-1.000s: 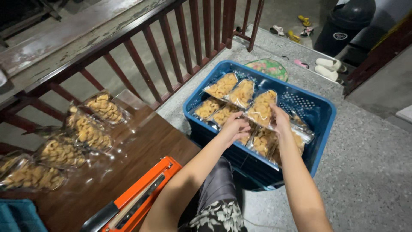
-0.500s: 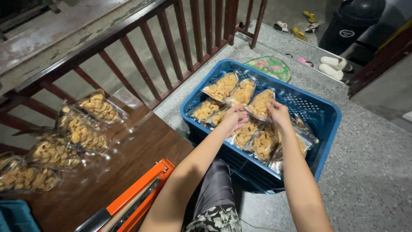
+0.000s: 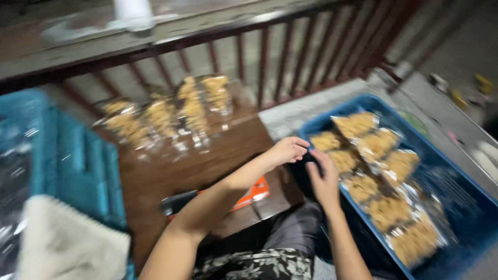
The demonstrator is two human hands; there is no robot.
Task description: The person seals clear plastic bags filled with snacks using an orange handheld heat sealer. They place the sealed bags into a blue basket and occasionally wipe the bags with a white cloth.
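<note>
Clear snack bags (image 3: 381, 176) of golden fried pieces, blurred, packed in rows inside blue plastic crate (image 3: 467, 207) at right. Left hand (image 3: 287, 150) and right hand (image 3: 322, 179) at crate's near corner, fingers curled; grasp impossible to tell through motion blur. Farther left, more clear bags (image 3: 166, 111) on dark wooden table (image 3: 176, 176), below reddish railing (image 3: 270, 57).

Snack bags (image 3: 166, 111) lie in a row on the bench (image 3: 207, 166), before the railing (image 3: 270, 52); right of the bench, a crate (image 3: 467, 207) holds more bags (image 3: 378, 181); another crate (image 3: 72, 155) stands at the left.
</note>
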